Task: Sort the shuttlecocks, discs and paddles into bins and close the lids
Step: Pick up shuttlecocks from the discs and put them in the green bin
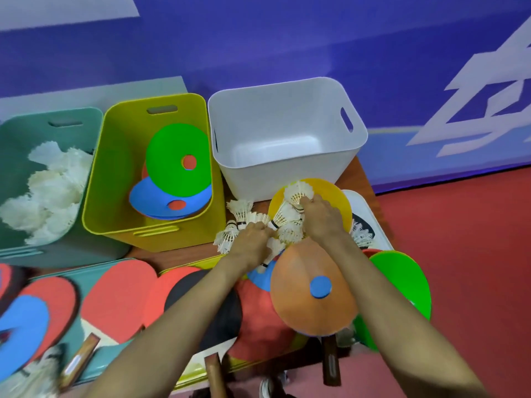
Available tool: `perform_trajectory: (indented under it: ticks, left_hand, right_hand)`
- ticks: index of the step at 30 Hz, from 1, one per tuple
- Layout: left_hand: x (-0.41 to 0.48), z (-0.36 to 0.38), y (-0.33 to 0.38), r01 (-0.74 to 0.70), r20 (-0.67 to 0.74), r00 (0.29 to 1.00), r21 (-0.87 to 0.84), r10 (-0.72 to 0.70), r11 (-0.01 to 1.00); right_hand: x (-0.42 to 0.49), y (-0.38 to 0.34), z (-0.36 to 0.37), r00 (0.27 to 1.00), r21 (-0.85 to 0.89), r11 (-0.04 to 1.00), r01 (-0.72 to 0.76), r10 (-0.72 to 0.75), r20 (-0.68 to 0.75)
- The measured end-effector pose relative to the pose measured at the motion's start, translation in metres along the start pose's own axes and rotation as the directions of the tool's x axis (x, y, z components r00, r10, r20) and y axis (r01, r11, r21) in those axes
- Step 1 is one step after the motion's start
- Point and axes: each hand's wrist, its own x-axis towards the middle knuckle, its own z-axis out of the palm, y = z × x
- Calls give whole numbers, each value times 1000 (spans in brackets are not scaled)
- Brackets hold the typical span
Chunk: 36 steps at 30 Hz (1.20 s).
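Three bins stand in a row: a teal bin (86, 116) with several white shuttlecocks (51, 185), a yellow bin (115, 173) with green (172, 150) and blue discs (152, 202), and a white bin (281, 116) with nothing visible inside. In front of the white bin, my left hand (251, 242) and my right hand (323, 218) are both closed on white shuttlecocks (287, 216) lying over a yellow disc (339, 202). An orange disc (310, 288) lies between my forearms. Red paddles (117, 300) lie at the near left.
A green disc (402, 280) sits at the table's right edge, beside the red floor (474, 254). A teal lid (83, 277) and a yellow lid (201, 262) lie under the paddles. Paddle handles (330, 360) stick out over the near edge. A blue wall (287, 38) rises behind the bins.
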Motion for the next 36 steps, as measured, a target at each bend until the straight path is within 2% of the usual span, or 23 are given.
perform_trajectory:
  ticks: [3,5,9,12,15,19,26,32,36]
  left_hand:
    - [0,-4,0,37,-60,997,-84,-42,996]
    - [-3,-10,0,49,-143,986,-215,-81,975]
    - [-14,-27,4,-33,-354,928,-391,-118,920]
    - [-30,-41,11,-124,-495,860,-432,-120,893]
    - [-52,-59,11,-194,-611,778,-457,-148,868]
    - [-89,-86,-8,-267,-705,669,-523,-234,809]
    - [-151,-134,-89,-358,-786,502,-569,-361,740]
    - [-188,-149,-217,-219,-757,434,-614,-487,758]
    - [-207,-147,-302,-27,-740,431,-583,-517,812]
  right_hand:
    - [5,9,-4,995,86,996,3,5,-99]
    - [5,13,-8,982,150,989,0,29,-188]
    - [-5,14,-18,929,272,960,58,47,-366]
    - [-23,7,-32,856,413,894,176,68,-512]
    - [-44,-9,-47,797,484,801,352,15,-604]
    - [-60,-47,-71,757,473,733,489,-87,-647]
    - [-65,-153,-94,722,423,684,594,-222,-655]
    - [-41,-284,-90,722,421,655,627,-286,-630]
    - [-12,-367,-76,752,334,745,578,-328,-572]
